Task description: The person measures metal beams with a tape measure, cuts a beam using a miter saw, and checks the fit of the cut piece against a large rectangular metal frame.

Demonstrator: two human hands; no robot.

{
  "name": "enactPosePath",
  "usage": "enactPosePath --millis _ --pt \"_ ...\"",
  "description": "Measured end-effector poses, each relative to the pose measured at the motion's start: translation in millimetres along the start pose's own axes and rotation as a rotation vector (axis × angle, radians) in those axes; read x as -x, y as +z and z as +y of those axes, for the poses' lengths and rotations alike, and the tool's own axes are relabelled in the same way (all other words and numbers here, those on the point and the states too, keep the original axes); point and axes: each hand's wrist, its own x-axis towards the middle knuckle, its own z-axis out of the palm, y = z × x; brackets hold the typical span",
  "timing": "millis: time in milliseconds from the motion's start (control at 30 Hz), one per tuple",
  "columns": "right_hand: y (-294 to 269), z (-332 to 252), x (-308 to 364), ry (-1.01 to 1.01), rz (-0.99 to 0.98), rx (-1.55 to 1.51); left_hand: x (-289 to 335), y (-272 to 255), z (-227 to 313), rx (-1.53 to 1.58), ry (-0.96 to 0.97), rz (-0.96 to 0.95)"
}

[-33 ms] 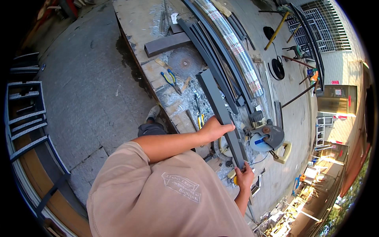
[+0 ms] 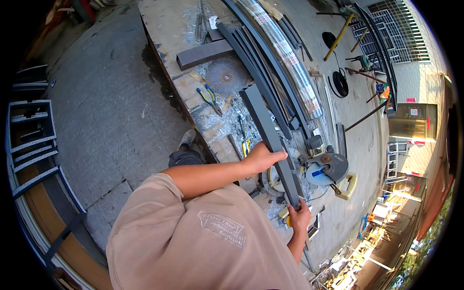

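Observation:
A dark grey metal profile (image 2: 262, 115), long and box-shaped, slants across the workbench in front of me. My left hand (image 2: 263, 158) is wrapped round its middle, thumb over the top. My right hand (image 2: 299, 216) grips its near end. Just beyond the profile, to the right, stands a cut-off saw (image 2: 327, 169) with a round guard; the profile partly covers its round base (image 2: 274, 180). Pliers (image 2: 209, 99) with blue and yellow handles lie left of the profile. A second yellow-handled tool (image 2: 246, 147), partly hidden, lies near my left hand.
The bench (image 2: 169, 34) carries metal shavings, a round disc (image 2: 226, 76), a short brown box section (image 2: 204, 54) and several long dark profiles (image 2: 258, 72). Beside them lies a wrapped bundle (image 2: 285, 53). Frames (image 2: 34, 140) stand at the left; a black coil (image 2: 340, 84) lies far right.

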Motion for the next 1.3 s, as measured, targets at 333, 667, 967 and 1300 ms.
enactPosePath --millis 333,667,967,1300 --pt "17.7 77.7 -3.6 0.110 -0.032 0.346 -29.2 -20.3 6.0 0.052 -0.093 -0.071" --pt "55.6 113.6 -50.3 0.119 -0.097 0.583 -121.6 -152.0 63.0 0.081 -0.159 -0.090" --pt "96.0 -14.2 -126.8 -0.047 -0.226 0.514 -181.4 -229.4 42.3 0.238 -0.149 0.232" --pt "165.1 -177.6 -212.3 -0.148 -0.283 0.415 -167.2 -133.5 -114.5 0.160 -0.576 0.138"
